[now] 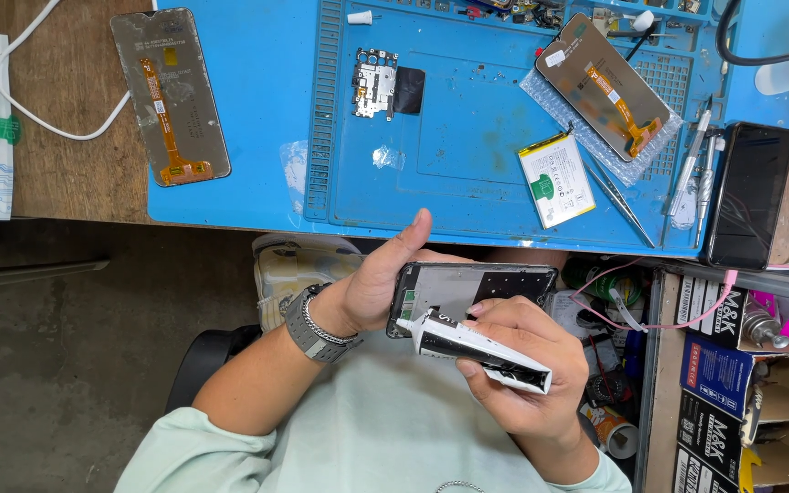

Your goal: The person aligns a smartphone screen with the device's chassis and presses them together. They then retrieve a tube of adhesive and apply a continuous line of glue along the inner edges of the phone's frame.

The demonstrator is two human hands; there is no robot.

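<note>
Phone frame (477, 290) held in the air below the near edge of the blue mat (468, 137), over the person's lap; long axis runs left-right, open inner side faces up. Left hand (378, 283) cups the frame's left end, fingers wrapped under it, thumb sticking up toward the mat edge. Right hand (522, 351) is closed around a white-and-black glue tube (472, 347); tube lies diagonal, nozzle pointing up-left and touching the frame's lower left edge, crimped tail down-right. Grey watch (312, 324) on left wrist.

On the mat: one screen panel (168, 96) with orange flex at the left edge, half on the wooden worktop; a second screen panel (606, 87) on bubble wrap near the far right corner; a white battery (556, 179) and tweezers (621, 196) near the near edge; small circuit board (375, 84) mid-mat. Dark phone (749, 194) at the right edge. Open drawer (650, 365) lower right holds wires and boxes, contents too jumbled to tell.
</note>
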